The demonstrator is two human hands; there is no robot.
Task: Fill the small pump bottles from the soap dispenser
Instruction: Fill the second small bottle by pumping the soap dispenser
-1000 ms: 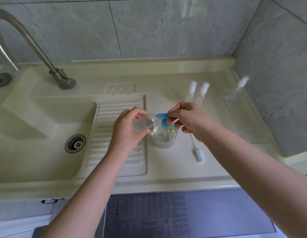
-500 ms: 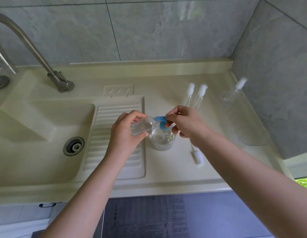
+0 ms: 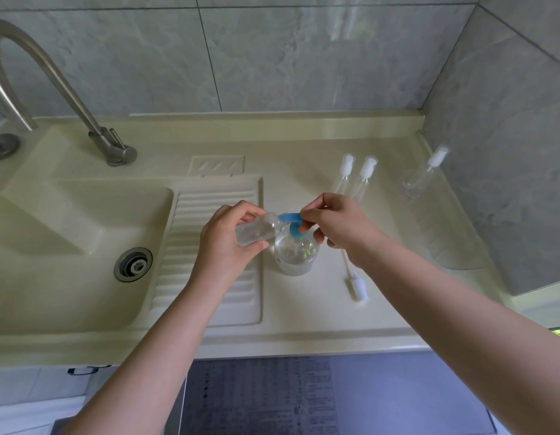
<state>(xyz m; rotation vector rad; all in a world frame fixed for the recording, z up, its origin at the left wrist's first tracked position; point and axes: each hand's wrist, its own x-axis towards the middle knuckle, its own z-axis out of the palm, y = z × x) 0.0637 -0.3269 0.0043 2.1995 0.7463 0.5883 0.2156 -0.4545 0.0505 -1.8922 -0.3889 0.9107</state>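
A clear round soap dispenser [image 3: 296,254] with a blue pump head [image 3: 291,219] stands on the counter beside the ribbed drainboard. My left hand [image 3: 225,243] grips a small clear bottle [image 3: 255,233], tilted on its side, with its mouth up against the blue spout. My right hand [image 3: 338,227] has its fingers curled over the blue pump head from the right. A loose white pump with its long tube [image 3: 354,277] lies on the counter just right of the dispenser. Two small capped bottles [image 3: 357,174] lie behind my right hand.
Another small pump bottle [image 3: 424,175] lies near the right wall. The sink basin [image 3: 68,246] with its drain [image 3: 133,264] and a steel tap [image 3: 112,149] take up the left side. A tiled wall closes off the back and right; the counter's front edge [image 3: 272,346] runs below my arms.
Both hands and the small bottle keep their hold at the dispenser. The view has shifted slightly, so everything sits a little lower in the frame.
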